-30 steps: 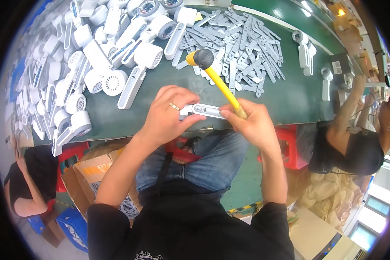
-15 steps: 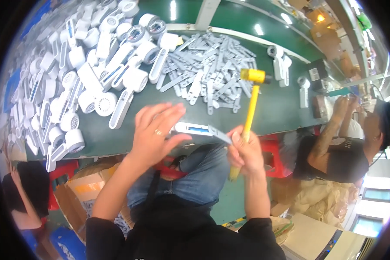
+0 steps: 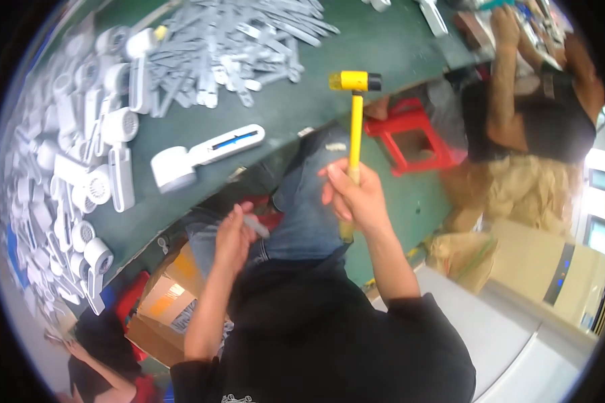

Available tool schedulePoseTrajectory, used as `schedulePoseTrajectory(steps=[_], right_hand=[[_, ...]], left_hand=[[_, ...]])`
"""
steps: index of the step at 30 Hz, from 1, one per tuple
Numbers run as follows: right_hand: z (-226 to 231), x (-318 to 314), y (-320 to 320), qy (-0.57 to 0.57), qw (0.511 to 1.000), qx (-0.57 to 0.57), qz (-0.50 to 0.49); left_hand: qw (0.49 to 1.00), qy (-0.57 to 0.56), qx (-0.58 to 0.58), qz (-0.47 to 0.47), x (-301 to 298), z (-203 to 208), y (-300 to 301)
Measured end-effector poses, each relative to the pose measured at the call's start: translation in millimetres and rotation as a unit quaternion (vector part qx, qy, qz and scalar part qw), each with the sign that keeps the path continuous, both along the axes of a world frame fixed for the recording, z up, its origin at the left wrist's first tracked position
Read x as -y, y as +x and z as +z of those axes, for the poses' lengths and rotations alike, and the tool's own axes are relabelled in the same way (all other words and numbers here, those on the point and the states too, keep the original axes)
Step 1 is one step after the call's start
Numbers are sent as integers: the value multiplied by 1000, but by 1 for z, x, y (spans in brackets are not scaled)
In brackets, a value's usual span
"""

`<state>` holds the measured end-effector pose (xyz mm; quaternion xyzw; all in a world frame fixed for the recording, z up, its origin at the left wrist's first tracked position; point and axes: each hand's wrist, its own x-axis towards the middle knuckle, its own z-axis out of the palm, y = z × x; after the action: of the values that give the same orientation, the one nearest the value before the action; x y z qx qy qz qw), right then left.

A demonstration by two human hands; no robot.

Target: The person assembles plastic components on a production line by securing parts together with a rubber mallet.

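Note:
My right hand [image 3: 359, 198] is closed around the yellow handle of a mallet [image 3: 356, 124]. Its head, yellow on one side and black on the other, points up. Over my lap, my left hand [image 3: 232, 242] is closed on a grey plastic strip [image 3: 256, 226], blurred and partly hidden by the fingers. In front of it, on the table's near edge, lies a white handheld fan [image 3: 225, 144] with a round head. A slot along its handle shows something blue and black inside.
Many white fans [image 3: 97, 185] are heaped along the table's left. A pile of grey strips [image 3: 222, 54] lies farther back. A red stool [image 3: 410, 144] stands right of my legs, a cardboard box [image 3: 168, 295] to the left. A co-worker [image 3: 524, 107] sits at the right.
The white fan has left my left hand and lies on the table. The grey strip near my right hand now shows in my left, lowered over my lap. The view has turned rightward.

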<state>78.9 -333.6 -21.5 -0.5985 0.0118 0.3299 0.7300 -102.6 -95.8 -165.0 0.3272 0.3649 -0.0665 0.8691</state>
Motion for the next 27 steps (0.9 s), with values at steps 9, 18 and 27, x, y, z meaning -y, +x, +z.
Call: schedulePoseTrajectory(steps=[9,18,27], right_hand=[[-24,56,-23,-21,993,-37,-108],[-6,49,-22,-91,992,2,-93],[30,-46,98,-315,855,412,-12]], left_hand=[[975,111,-89,171,-59,-132,73],[627,691,-119,-338,-154,-189,68],[809,496,89,-302,4,51,30]])
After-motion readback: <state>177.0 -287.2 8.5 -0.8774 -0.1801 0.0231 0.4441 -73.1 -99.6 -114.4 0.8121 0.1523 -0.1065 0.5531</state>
